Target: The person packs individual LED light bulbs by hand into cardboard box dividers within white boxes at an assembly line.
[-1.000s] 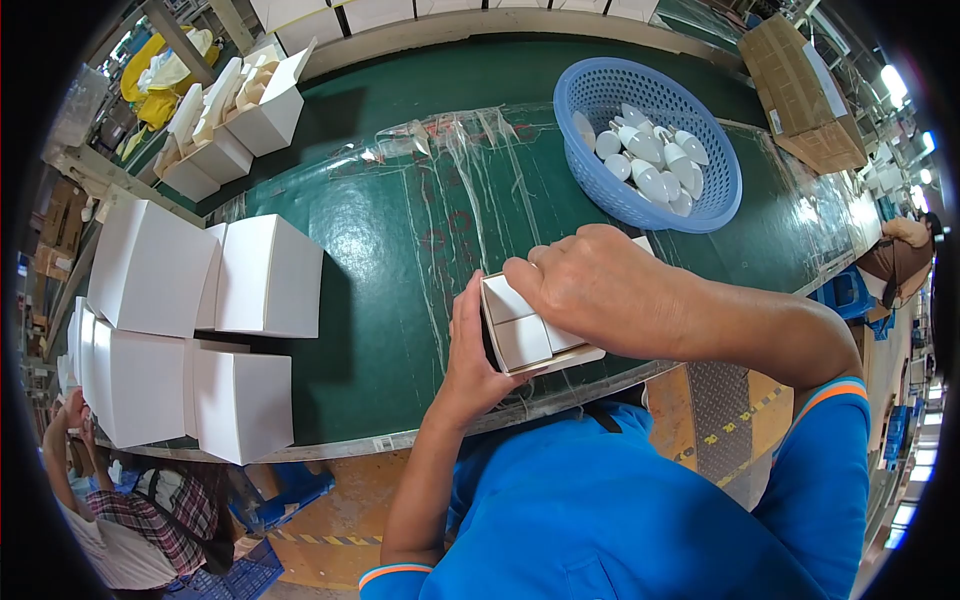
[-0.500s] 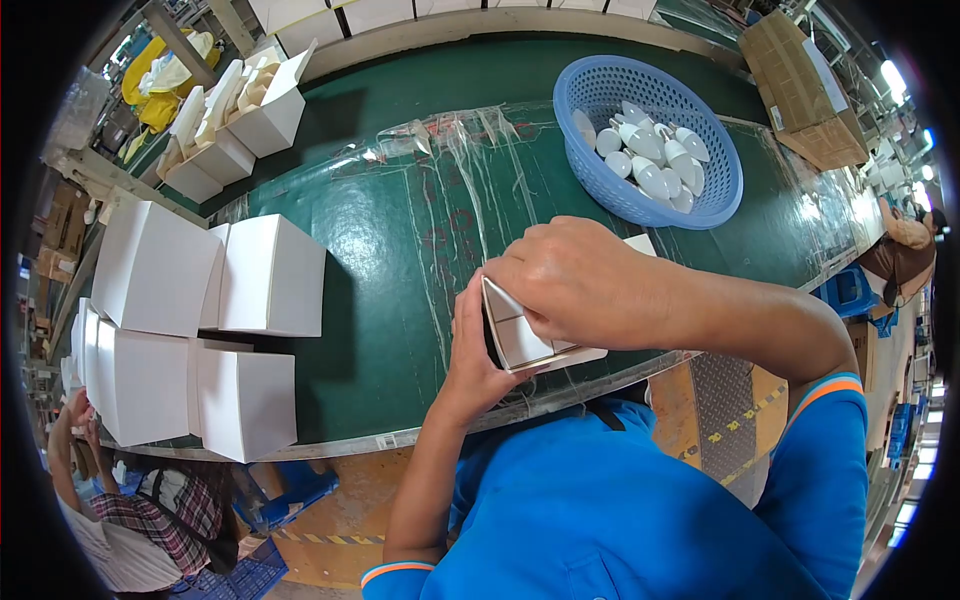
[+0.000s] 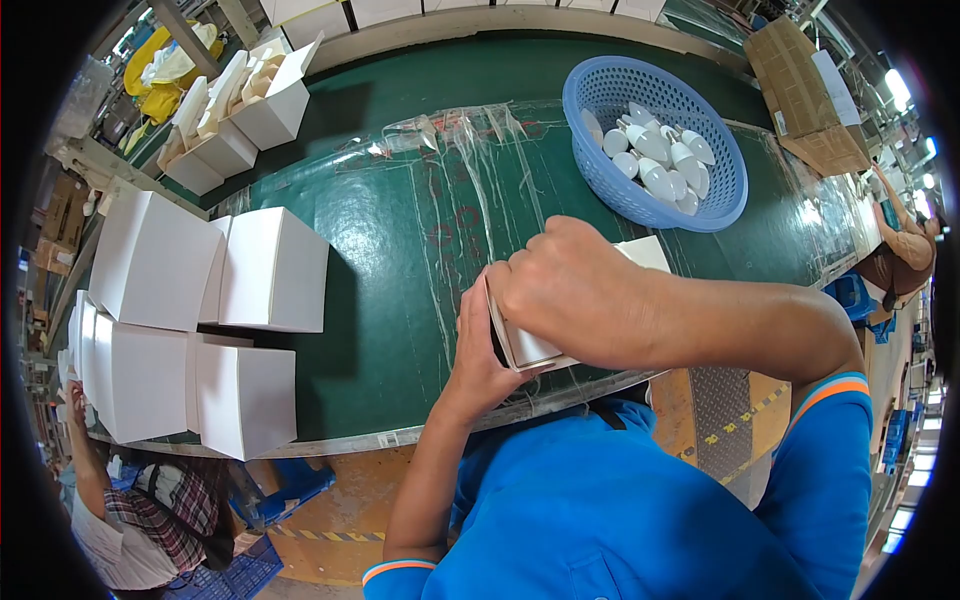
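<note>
A small white cardboard box [image 3: 528, 347] sits at the near edge of the green table, its open side facing up and a white flap [image 3: 648, 253] showing beyond my wrist. My left hand [image 3: 474, 352] is wrapped around the box's left end. Over the opening is my right hand [image 3: 580, 288], fingers curled down inside; whatever they hold is hidden. White dividers show in part within the box. Beyond my right hand stands a blue perforated basket [image 3: 600, 172] with several white light bulbs [image 3: 656, 150] in it.
Several closed white boxes [image 3: 270, 270] stand at the left of the green table [image 3: 385, 220]. Open white boxes [image 3: 270, 112] with cardboard inserts sit at the back left. A brown carton [image 3: 805, 100] is at the back right. Co-workers [image 3: 140, 530] are at lower left and far right.
My right hand has shifted slightly left and lower over the box, covering more of its opening. The lower-left co-worker's arm has moved. The view has shifted a little.
</note>
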`<state>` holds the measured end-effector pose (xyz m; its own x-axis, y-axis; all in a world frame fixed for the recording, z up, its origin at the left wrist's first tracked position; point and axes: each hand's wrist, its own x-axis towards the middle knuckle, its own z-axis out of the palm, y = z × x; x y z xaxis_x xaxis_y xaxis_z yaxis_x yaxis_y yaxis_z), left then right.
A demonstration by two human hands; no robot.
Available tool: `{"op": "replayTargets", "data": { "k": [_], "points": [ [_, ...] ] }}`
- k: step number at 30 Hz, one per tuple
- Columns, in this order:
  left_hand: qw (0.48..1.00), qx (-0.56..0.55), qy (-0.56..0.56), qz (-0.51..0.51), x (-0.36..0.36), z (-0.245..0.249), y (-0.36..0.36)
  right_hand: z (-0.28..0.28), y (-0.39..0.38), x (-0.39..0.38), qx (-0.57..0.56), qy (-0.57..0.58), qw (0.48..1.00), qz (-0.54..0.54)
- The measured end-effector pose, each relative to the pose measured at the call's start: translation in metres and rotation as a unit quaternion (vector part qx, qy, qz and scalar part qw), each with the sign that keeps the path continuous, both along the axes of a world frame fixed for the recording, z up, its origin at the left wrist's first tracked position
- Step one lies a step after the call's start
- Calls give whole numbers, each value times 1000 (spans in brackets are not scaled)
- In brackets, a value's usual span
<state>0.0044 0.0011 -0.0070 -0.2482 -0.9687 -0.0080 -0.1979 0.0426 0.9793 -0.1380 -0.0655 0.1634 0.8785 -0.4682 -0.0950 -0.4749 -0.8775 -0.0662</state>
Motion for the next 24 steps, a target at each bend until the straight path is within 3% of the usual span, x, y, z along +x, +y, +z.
{"op": "replayTargets", "data": {
  "k": [8, 9, 10, 15, 17, 19, 21, 23, 24],
  "points": [
    [999, -43, -12, 16, -2, -2, 0, -6, 9, -1, -98, 19, 994, 39],
    [1000, -3, -4, 14, -1, -3, 0, -7, 8, -1, -98, 19, 994, 38],
    [999, 38, 3, 12, 0, -5, 1, -8, 6, -1, -84, 0, 996, 26],
    [1000, 27, -13, 6, 2, -15, 1, -4, -25, -9, 11, -29, 998, -47],
    [999, 47, 12, 12, -1, -9, 2, -5, -28, -17, -131, -311, 941, -20],
    [998, -24, 30, 49, -3, -6, 3, 23, -11, -33, -107, -294, 948, -54],
    [998, -24, 36, 49, -4, -6, 3, 32, 11, -56, -87, -274, 953, -90],
    [997, -43, 38, 51, -4, -11, 2, 24, 31, -78, 72, -109, 988, -85],
    [997, -42, 34, 48, -3, -8, 2, 16, 33, -83, 71, -106, 988, -89]
  ]
}}
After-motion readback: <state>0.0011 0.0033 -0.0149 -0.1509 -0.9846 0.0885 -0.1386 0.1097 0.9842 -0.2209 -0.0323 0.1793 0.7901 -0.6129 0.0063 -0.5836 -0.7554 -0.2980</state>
